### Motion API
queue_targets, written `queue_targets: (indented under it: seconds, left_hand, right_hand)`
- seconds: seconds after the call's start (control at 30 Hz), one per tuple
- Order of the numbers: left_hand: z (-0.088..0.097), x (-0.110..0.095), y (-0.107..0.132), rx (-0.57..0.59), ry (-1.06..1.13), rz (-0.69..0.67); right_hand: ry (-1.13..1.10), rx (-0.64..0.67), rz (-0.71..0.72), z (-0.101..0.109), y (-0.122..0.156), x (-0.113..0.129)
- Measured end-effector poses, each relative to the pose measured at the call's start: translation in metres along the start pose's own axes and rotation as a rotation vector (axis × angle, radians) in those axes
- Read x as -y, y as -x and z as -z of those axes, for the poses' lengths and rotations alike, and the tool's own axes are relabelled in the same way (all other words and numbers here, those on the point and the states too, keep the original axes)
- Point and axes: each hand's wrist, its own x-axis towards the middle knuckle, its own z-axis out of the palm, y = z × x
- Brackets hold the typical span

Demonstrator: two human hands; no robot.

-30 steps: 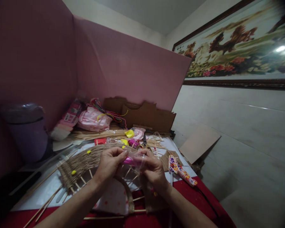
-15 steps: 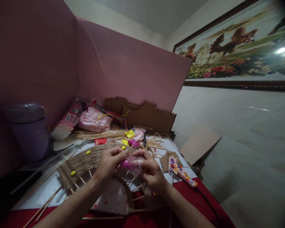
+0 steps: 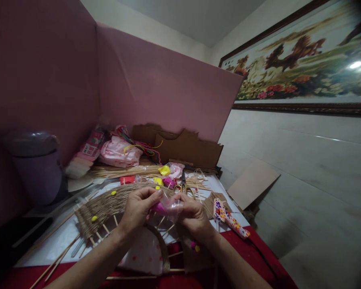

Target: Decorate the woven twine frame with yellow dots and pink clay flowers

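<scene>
Between my two hands is a small clear plastic packet (image 3: pixel 172 204) with a bright pink lump, which looks like modelling clay, inside. My left hand (image 3: pixel 139 208) pinches its left side between thumb and fingers. The right side of the film is gripped by my right hand (image 3: pixel 195 220), whose lower fingers are curled in. Under both hands lies a fan-shaped piece of twine woven over sticks (image 3: pixel 100 212), dotted with yellow blobs (image 3: pixel 113 193). White fabric with pink spots (image 3: pixel 144 251) fills its inner arc, partly covered by my left forearm. Pink and yellow dots show near my right wrist.
A patterned glue gun (image 3: pixel 228 216) lies right, its cord trailing over the red cloth (image 3: pixel 258 257). Behind my hands are scissors (image 3: pixel 185 190), yellow (image 3: pixel 164 170) and red (image 3: pixel 128 180) packets, and bundled sticks (image 3: pixel 123 171). A purple bin (image 3: pixel 37 172) stands left; torn cardboard (image 3: pixel 186 146) stands behind.
The plastic film is now stretched up and to the right between my hands. My right hand has shifted slightly right, and the woven piece appears slightly further right.
</scene>
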Motion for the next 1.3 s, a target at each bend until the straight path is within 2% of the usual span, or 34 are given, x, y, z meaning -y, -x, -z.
queue_targets:
  seconds: [0.23, 0.43, 0.57, 0.77, 1.0, 1.17, 1.3]
  left_hand:
    - [0.0, -0.004, 0.0, 0.05, -0.036, -0.027]
    - [0.0, -0.007, 0.002, 0.023, -0.015, 0.0]
    - [0.0, -0.006, 0.003, 0.051, -0.072, -0.021]
    - [0.0, -0.007, 0.004, 0.065, -0.043, -0.017]
    - [-0.001, -0.01, 0.004, 0.146, 0.052, 0.13]
    - [0.0, -0.008, 0.004, 0.167, 0.048, 0.118]
    - [-0.001, -0.005, 0.004, 0.162, 0.044, 0.084]
  right_hand:
    - [0.117, 0.17, -0.025, 0.003, -0.002, 0.015]
    - [0.097, 0.111, 0.014, 0.004, -0.001, 0.009]
    - [0.137, 0.176, -0.034, 0.004, -0.001, 0.011]
    - [0.202, 0.213, -0.024, 0.002, -0.002, 0.016]
    - [0.101, 0.31, -0.085, 0.005, -0.001, 0.01]
    - [0.005, 0.275, -0.144, 0.006, 0.002, 0.007]
    - [-0.025, 0.193, -0.11, 0.005, 0.002, 0.007]
